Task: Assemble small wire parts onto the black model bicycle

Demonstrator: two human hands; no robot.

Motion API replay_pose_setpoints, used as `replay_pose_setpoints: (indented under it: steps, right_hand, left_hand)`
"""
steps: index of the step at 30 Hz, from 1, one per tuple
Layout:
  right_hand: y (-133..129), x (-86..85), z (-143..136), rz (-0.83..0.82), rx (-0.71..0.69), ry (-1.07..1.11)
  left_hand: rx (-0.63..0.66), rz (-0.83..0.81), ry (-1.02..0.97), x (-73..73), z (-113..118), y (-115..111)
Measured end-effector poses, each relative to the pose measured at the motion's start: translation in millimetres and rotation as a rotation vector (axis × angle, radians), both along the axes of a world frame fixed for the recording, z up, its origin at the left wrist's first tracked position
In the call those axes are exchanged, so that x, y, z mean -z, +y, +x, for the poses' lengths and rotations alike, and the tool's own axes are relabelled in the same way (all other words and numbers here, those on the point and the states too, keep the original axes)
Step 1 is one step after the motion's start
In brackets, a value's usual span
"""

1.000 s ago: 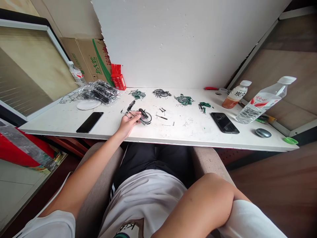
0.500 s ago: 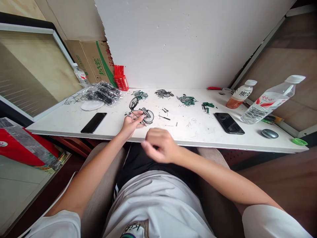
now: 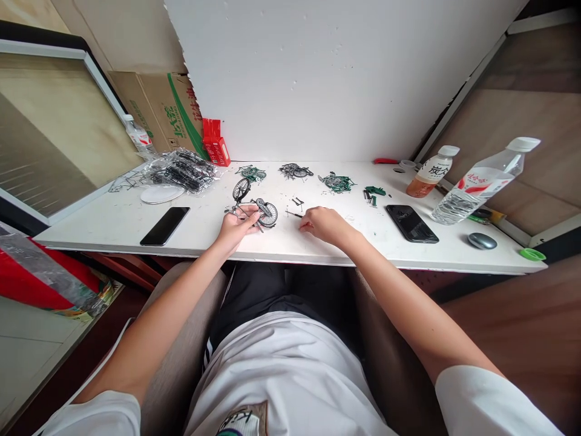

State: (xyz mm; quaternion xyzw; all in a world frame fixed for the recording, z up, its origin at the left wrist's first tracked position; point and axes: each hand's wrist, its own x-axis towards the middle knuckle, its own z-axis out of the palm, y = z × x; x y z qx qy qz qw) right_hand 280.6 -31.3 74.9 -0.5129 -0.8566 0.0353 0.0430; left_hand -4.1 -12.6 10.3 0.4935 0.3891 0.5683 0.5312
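A small black model bicycle [image 3: 267,214] is gripped in my left hand [image 3: 236,229], just above the front part of the table. Its two wheels point away from each other, one up to the left and one to the right. My right hand [image 3: 320,224] is down at the tabletop with its fingers pinched together; what they hold, if anything, is hidden. The thin dark screwdriver-like tool [image 3: 294,214] shows just left of those fingertips. Small black parts [image 3: 298,201] lie behind it.
Piles of green parts [image 3: 336,182] and black parts [image 3: 295,171] lie along the back. Phones [image 3: 164,226] [image 3: 411,224] rest on both sides. Bottles [image 3: 488,175] and a mouse [image 3: 482,241] stand right; a plastic bag of black parts [image 3: 184,171] lies left.
My right hand has moved forward and right, from over the table's front edge down to the tabletop beside the tool. My left hand still holds the bicycle. The view has shifted slightly.
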Motion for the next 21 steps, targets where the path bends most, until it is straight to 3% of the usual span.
replay_pose_setpoints:
  steps: [8,11,15,19,21]
  right_hand:
    - [-13.6,10.6,-27.5,0.145,0.015,-0.207]
    - [-13.5,15.1,-33.2,0.174,0.007,-0.143]
    - [-4.3,23.3,-34.6,0.14,-0.01,0.308]
    - [11.6,37.3,-32.5,-0.017,-0.13,0.873]
    - [18.2,43.1,-30.8,-0.104,-0.116,1.062]
  left_hand:
    - [0.012,-0.032,-0.062,0.1,-1.2,2.1]
    - [0.017,-0.039,-0.077,-0.2,-1.0,3.3]
    - [0.026,-0.052,-0.102,-0.5,-0.6,4.5]
    - [0.018,-0.044,-0.099,-1.9,0.6,3.9]
    - [0.004,-0.021,-0.089,-3.2,2.2,2.8]
